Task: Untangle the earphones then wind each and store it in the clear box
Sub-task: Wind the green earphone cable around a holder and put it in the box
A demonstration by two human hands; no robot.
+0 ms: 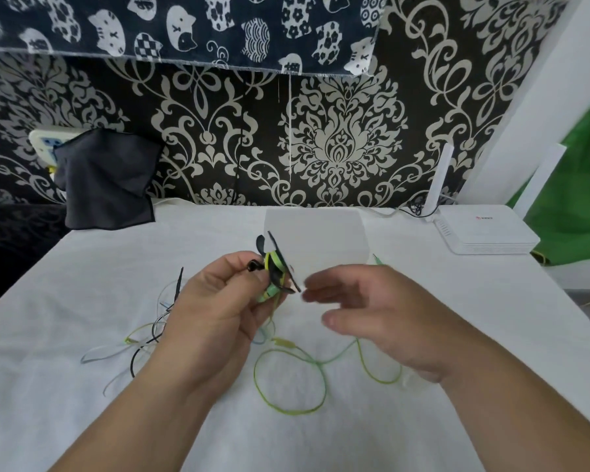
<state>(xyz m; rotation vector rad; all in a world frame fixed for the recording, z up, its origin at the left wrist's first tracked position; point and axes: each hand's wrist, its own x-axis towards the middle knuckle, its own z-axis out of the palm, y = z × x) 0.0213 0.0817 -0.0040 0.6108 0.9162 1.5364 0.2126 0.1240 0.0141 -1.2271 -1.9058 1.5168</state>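
My left hand [215, 301] is raised above the white table and grips a bunch of earbuds [275, 270], green ones and black ones with ear hooks. Their cords hang down from it. The green cord [288, 379] loops on the cloth below and runs right to a jack plug [376, 258]. Black and pale blue cords [143, 338] lie tangled to the left of my wrist. My right hand [372, 311] hovers just right of the earbuds, fingers apart, holding nothing. The clear box [315, 236] stands behind the hands, its inside hard to make out.
A white cloth covers the table [82, 420]. A white router [487, 233] with an upright antenna sits at the back right. A dark cloth [106, 178] hangs over a socket at the back left. Patterned wallpaper rises right behind the table.
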